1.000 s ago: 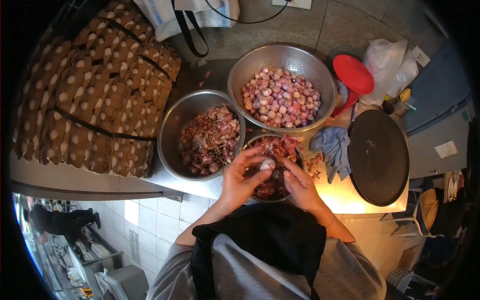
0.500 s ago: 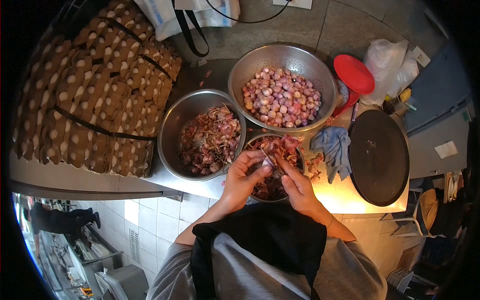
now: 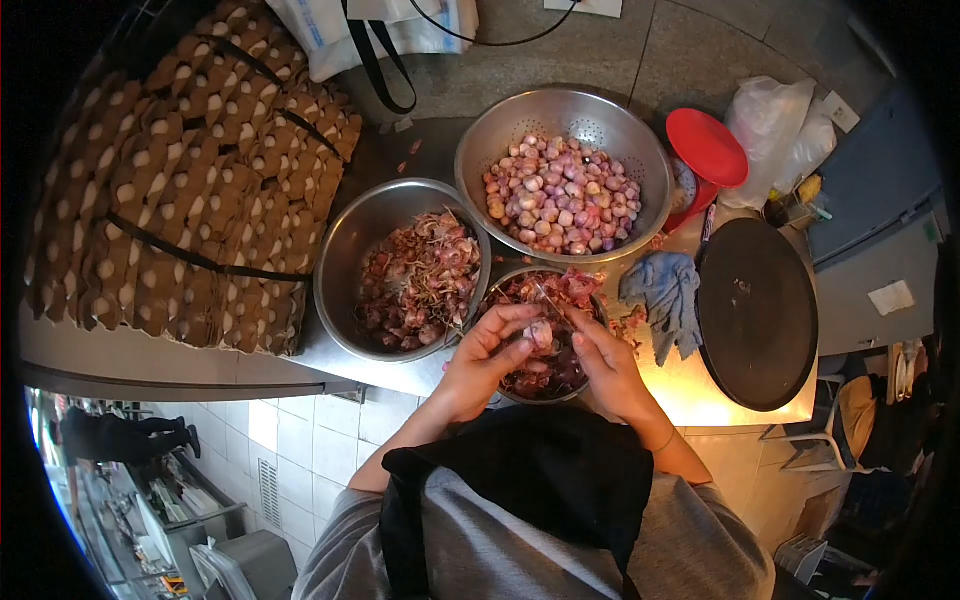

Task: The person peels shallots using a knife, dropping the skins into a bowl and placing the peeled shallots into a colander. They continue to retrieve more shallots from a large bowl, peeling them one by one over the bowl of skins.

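My left hand (image 3: 487,358) holds a pinkish shallot (image 3: 540,335) between thumb and fingers. Close by on the right, my right hand (image 3: 604,362) is closed around a small knife (image 3: 546,296), its thin blade pointing up and left. Both hands are over a metal bowl (image 3: 573,397) of reddish skins. To the left stands a larger steel bowl (image 3: 335,318) of unpeeled shallots with dry roots. Behind the hands, a steel colander (image 3: 627,115) holds many peeled shallots.
Egg trays (image 3: 180,190) are stacked at the left. On the right lie a blue cloth glove (image 3: 660,295) and a round dark board (image 3: 758,320). A red scale (image 3: 706,148) and plastic bags (image 3: 768,130) stand behind. A person (image 3: 120,435) is at the far lower left.
My right hand and the knife have moved slightly away from my left hand. The shallot is now more exposed and turned in my left fingers.
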`<state>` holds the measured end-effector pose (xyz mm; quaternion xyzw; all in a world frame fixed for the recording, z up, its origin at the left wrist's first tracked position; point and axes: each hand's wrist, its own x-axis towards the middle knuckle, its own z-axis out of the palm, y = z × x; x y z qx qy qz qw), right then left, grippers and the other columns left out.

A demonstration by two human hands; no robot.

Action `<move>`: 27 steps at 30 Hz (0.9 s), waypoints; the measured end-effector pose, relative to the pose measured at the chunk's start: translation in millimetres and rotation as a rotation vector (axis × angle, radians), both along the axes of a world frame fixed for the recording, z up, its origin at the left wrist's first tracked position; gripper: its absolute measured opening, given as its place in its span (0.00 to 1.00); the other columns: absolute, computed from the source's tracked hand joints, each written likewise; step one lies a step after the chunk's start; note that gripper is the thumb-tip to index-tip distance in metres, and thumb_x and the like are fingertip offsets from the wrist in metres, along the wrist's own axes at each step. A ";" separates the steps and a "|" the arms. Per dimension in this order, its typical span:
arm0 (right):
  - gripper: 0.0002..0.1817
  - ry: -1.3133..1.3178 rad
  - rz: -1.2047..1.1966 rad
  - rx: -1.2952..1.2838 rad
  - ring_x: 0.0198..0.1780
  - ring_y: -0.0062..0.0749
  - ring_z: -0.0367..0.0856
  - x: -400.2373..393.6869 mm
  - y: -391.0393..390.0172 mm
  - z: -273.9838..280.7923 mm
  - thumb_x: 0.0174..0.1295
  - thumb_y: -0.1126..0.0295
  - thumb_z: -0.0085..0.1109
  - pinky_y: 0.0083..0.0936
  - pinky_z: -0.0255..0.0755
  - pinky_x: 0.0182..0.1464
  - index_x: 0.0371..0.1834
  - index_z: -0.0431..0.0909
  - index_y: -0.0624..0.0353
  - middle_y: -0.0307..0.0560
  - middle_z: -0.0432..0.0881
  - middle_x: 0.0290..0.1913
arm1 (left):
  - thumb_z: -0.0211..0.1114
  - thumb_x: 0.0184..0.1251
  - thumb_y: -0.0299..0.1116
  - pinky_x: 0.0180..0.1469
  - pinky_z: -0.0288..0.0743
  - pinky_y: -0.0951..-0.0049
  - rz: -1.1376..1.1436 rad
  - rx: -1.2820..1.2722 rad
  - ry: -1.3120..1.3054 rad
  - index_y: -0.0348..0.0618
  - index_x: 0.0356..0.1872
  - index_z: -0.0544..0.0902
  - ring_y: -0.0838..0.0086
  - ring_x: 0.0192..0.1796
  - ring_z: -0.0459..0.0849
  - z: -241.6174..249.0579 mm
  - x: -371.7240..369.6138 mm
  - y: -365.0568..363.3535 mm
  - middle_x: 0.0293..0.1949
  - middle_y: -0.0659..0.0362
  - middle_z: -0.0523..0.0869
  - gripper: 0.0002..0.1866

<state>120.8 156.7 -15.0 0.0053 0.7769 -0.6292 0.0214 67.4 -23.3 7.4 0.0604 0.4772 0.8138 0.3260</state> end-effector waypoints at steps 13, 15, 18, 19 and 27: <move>0.22 -0.001 0.104 -0.196 0.61 0.32 0.64 6.2 -10.9 17.6 0.64 0.69 0.44 0.23 0.55 0.60 0.62 0.60 0.64 0.51 0.67 0.60 | 0.59 0.58 0.20 0.49 0.69 0.79 0.163 -0.152 0.198 0.40 0.46 0.73 0.78 0.46 0.75 -12.8 -4.4 2.2 0.44 0.61 0.76 0.14; 0.22 0.184 0.131 -0.053 0.61 0.32 0.65 3.5 -15.7 17.3 0.64 0.69 0.44 0.23 0.56 0.60 0.61 0.60 0.64 0.51 0.67 0.60 | 0.60 0.57 0.20 0.50 0.68 0.80 0.211 -0.153 0.242 0.40 0.45 0.72 0.79 0.46 0.74 -8.9 -3.4 5.4 0.43 0.62 0.76 0.15; 0.21 0.109 0.116 0.020 0.61 0.33 0.64 3.9 -15.2 21.3 0.65 0.69 0.43 0.23 0.55 0.60 0.61 0.61 0.64 0.52 0.67 0.60 | 0.61 0.56 0.18 0.51 0.67 0.80 0.215 -0.163 0.304 0.40 0.45 0.71 0.79 0.48 0.73 -9.1 -4.1 5.0 0.42 0.62 0.76 0.16; 0.21 0.079 0.117 0.052 0.61 0.33 0.64 3.8 -14.2 22.9 0.65 0.69 0.43 0.23 0.55 0.60 0.61 0.61 0.64 0.52 0.67 0.60 | 0.61 0.55 0.18 0.51 0.67 0.79 0.206 -0.168 0.324 0.40 0.45 0.70 0.79 0.48 0.73 -9.7 -4.3 4.4 0.42 0.62 0.76 0.16; 0.23 -0.092 -0.031 -0.329 0.61 0.28 0.62 1.7 -8.8 7.7 0.66 0.67 0.41 0.20 0.53 0.61 0.63 0.57 0.65 0.50 0.66 0.60 | 0.54 0.63 0.24 0.56 0.67 0.69 0.105 0.127 -0.142 0.41 0.46 0.71 0.74 0.51 0.74 1.4 -7.2 2.3 0.45 0.60 0.76 0.11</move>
